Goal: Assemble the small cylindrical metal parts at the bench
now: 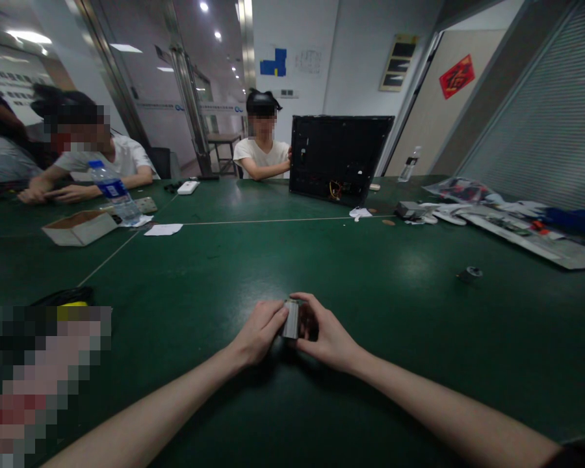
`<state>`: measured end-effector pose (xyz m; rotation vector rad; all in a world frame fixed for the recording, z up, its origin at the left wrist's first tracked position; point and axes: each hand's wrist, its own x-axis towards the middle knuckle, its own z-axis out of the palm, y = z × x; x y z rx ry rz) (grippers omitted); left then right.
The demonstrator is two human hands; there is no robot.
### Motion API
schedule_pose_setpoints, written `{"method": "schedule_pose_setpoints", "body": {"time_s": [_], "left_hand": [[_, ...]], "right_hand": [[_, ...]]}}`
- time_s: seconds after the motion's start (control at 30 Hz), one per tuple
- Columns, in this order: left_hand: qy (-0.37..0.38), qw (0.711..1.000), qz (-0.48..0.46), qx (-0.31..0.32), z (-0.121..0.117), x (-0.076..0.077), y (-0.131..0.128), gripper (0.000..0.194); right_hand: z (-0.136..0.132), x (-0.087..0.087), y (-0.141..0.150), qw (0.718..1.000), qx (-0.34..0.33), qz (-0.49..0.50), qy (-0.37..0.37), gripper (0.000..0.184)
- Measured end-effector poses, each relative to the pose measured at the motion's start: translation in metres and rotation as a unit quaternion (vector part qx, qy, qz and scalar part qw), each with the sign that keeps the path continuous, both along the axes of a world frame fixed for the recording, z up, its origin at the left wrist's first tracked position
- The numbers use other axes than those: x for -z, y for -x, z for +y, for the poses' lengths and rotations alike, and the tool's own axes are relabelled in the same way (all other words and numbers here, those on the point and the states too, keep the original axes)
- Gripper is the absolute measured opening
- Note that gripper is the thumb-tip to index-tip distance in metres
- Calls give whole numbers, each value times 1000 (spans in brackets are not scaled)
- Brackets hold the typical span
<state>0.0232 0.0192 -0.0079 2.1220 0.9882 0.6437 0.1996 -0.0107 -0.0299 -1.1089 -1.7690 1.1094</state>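
Note:
In the middle foreground a small grey ribbed metal block (291,320) is held just above or on the green table; I cannot tell which. My left hand (260,331) is closed on its left side, with the thumb lying along the near face. Curved around the right side is my right hand (324,331), its index finger at the block's top edge and its thumb at the bottom edge. A dark gap shows between the right palm and the block. The far side of the block is hidden.
A dark round part (469,274) lies to the right on the table (224,266). A large black panel (341,159) stands across, steadied by a person. At left are a cardboard box (80,229) and a water bottle (116,194); boards and parts (511,224) lie right.

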Motion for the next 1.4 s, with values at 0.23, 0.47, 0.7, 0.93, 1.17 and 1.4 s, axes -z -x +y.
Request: {"method": "schedule_pose_setpoints", "body": {"time_s": [0.23, 0.47, 0.7, 0.93, 1.17, 1.4], "left_hand": [[-7, 1000, 11, 10, 0, 2, 0, 47], [-28, 999, 14, 23, 5, 8, -1, 54], [-29, 1000, 3, 5, 3, 4, -2, 46], [-29, 1000, 7, -3, 3, 4, -2, 45], [-12, 1000, 14, -17, 2, 6, 0, 40], [2, 1000, 7, -22, 1, 6, 2, 42]], "right_hand": [[1, 1, 1, 1000, -21, 4, -10, 67], [-1, 2, 1, 1000, -18, 13, -18, 63], [-2, 2, 0, 1000, 5, 15, -19, 62], [0, 2, -1, 1000, 4, 6, -15, 63], [0, 0, -2, 1000, -6, -15, -22, 67], [3, 3, -2, 999, -25, -8, -30, 65]]}}
